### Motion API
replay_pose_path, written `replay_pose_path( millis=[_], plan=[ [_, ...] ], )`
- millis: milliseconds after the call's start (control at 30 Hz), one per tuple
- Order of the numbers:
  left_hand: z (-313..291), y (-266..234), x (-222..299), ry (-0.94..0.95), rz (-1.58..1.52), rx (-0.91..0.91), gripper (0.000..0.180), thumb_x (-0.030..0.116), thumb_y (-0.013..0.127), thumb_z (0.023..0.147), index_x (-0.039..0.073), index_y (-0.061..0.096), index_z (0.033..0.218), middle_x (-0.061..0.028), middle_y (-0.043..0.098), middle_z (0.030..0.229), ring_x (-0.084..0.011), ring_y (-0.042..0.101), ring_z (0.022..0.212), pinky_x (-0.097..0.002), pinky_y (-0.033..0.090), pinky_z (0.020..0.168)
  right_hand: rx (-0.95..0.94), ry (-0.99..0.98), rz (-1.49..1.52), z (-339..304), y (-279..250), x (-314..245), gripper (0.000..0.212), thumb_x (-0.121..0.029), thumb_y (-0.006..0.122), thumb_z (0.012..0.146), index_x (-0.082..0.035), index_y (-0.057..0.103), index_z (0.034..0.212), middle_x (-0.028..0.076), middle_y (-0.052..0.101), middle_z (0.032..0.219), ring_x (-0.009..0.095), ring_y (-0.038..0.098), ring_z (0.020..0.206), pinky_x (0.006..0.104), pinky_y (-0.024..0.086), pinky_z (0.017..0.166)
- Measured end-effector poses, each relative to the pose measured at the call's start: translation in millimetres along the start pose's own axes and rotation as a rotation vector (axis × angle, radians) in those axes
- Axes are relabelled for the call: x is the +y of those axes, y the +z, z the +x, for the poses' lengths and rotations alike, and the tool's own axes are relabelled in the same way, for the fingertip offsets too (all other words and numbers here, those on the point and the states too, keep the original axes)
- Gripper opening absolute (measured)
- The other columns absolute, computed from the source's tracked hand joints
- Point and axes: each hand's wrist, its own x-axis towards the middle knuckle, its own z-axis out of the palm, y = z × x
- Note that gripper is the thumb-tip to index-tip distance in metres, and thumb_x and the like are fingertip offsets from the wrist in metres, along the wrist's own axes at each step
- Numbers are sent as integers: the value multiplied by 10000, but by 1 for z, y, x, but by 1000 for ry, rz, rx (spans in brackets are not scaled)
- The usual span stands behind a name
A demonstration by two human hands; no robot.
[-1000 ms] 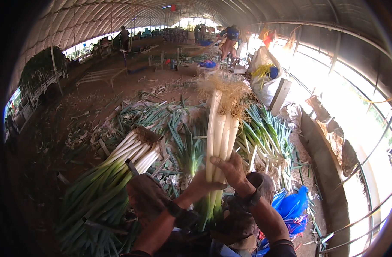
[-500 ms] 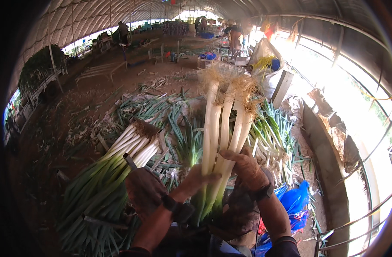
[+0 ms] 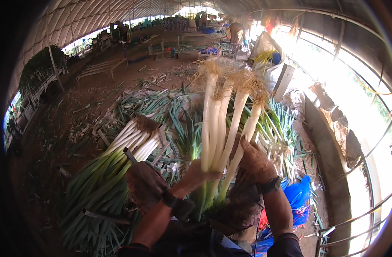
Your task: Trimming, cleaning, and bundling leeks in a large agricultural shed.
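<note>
A bunch of several thick leeks (image 3: 212,124) stands upright before me, roots (image 3: 230,79) up and green leaves down between my knees. My left hand (image 3: 196,174) is closed round the lower white stems from the left. On the other side, my right hand (image 3: 256,159) grips the rightmost leek (image 3: 246,133), its thumb along the stem. That stem leans away from the others, with a gap between them. The leaf ends are partly hidden by my hands and legs.
A big pile of leeks (image 3: 114,165) rests in a metal-barred rack at the left. More leeks (image 3: 275,128) lie at the right, near blue net bags (image 3: 296,199). Leaf scraps (image 3: 97,113) litter the dirt floor. A low concrete wall (image 3: 326,156) runs along the right. People work far back.
My right hand has moved right and slightly up, drawing the rightmost leek away from the bunch. The stems are more fanned out. My left hand stays round the lower stems.
</note>
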Motion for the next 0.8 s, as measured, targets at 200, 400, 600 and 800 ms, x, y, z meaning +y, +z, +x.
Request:
replay_pose_path(
  millis=[200,400,600,800],
  plan=[
    [7,16,-7,-7,109,-59,391,167,761,814,11,648,1154,-36,684,1028,-106,624,921,-277,504,806,10,-174,-210,6,9,-11,491,-162,707,833,-23,532,1270,84,615,1144,185,588,1058,338,486,882],
    [2,18,7,-35,145,-18,443,244,717,857,-9,578,1194,-63,651,1030,-121,603,920,-291,500,802,46,-239,-266,3,8,-8,417,-120,706,829,-7,579,1209,74,648,1086,179,601,1019,326,477,894],
    [10,24,12,28,136,-189,336,226,690,893,15,630,1148,-18,662,1018,-104,600,934,-282,494,830,-6,-137,-317,4,4,9,453,-97,722,823,-2,567,1238,92,655,1137,194,603,1065,341,476,935],
    [2,28,47,-65,115,-238,631,186,680,895,9,385,1424,-138,450,1420,-190,438,1292,-337,412,1018,154,-181,-72,-25,6,-18,517,-96,683,788,58,516,1253,166,633,1179,234,627,1044,351,517,888]
  ],
)
